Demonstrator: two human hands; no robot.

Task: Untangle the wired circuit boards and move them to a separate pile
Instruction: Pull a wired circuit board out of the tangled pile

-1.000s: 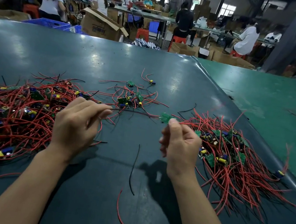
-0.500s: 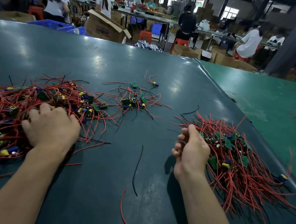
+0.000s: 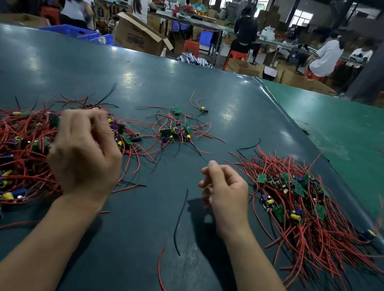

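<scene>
Flanking both hands: tangled pile; sorted pile.

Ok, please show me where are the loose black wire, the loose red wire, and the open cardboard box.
loose black wire [image 3: 179, 220]: head view, middle of its length.
loose red wire [image 3: 165, 288]: head view, lower curve.
open cardboard box [image 3: 137, 37]: head view, printed front wall.

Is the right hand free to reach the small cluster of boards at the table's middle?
Probably yes: the right hand holds nothing, and only bare table lies between it and the small cluster.
</scene>
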